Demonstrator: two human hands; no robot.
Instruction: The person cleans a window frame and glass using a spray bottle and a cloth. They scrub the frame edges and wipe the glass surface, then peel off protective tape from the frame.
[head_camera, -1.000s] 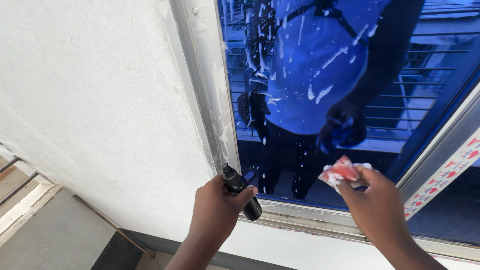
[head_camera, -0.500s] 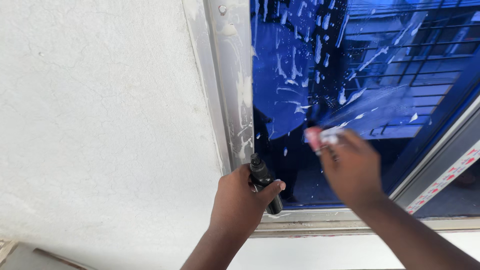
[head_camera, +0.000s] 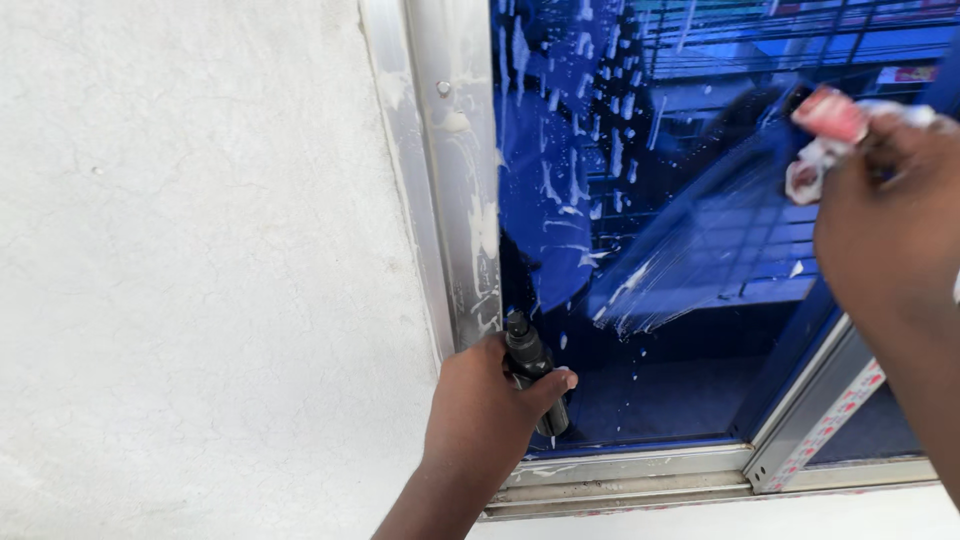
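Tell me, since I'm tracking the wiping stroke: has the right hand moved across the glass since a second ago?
Yes. The right hand with its red-and-white sponge went up and right, away from the bottom window frame.

Black bottle (head_camera: 530, 360), blue glass (head_camera: 650, 330) (foam-streaked) — cloth (head_camera: 830, 125) seemingly red-white.

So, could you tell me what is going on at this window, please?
A person is washing a blue-tinted window pane that is streaked with white suds. The right hand presses a red and white cloth against the upper right of the glass, with a wiped swath below it. The left hand grips a small black spray bottle near the lower left corner, beside the soapy metal frame and white wall.
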